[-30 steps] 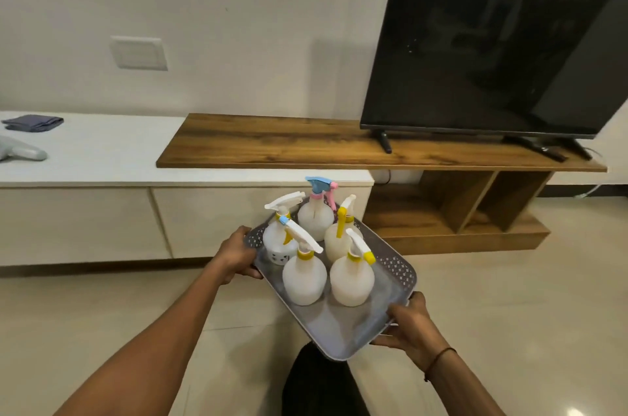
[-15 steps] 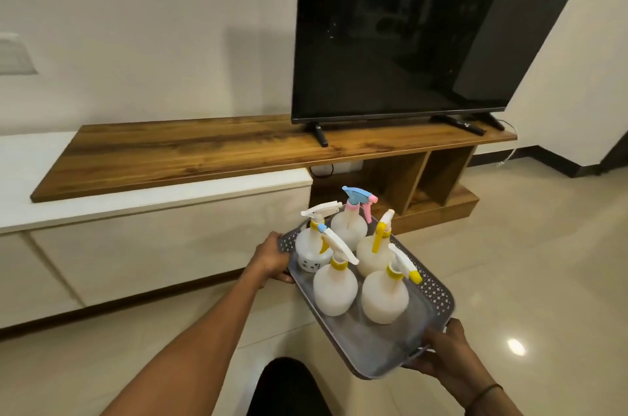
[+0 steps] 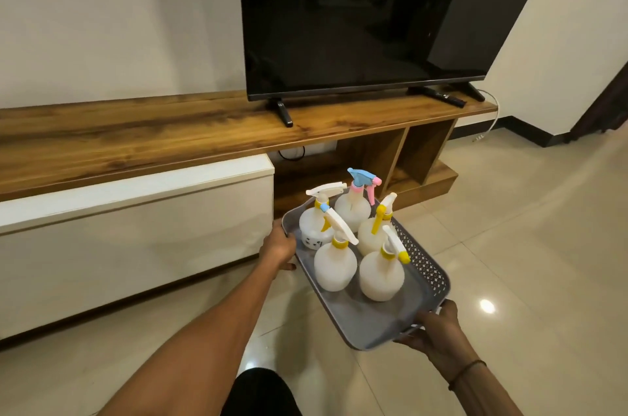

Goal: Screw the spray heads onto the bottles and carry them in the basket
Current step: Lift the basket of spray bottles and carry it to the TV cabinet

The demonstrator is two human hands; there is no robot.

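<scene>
Carrying is where we judge the task to stand: every bottle we can see wears its spray head. Nearest us, our right hand (image 3: 438, 330) grasps the near end of the grey basket (image 3: 430, 271), fingers curled under its rim. Our left hand (image 3: 277, 247) grips the far left edge, thumb beneath. The basket hangs between them in the air above the tiled floor (image 3: 509, 245), tilted somewhat.

Inside stand five bottles (image 3: 334, 266), upright and crowded toward the far end, some touching. They are tall and top-heavy, on what looks a smooth basket floor. If we tip the basket further or turn sharply, they could slide or topple against each other, perhaps over the low wall.

Beyond, the wooden TV stand (image 3: 170, 130) and television (image 3: 356, 14) sit close on our left; swinging wide could knock the basket's far corner against the cabinet.
</scene>
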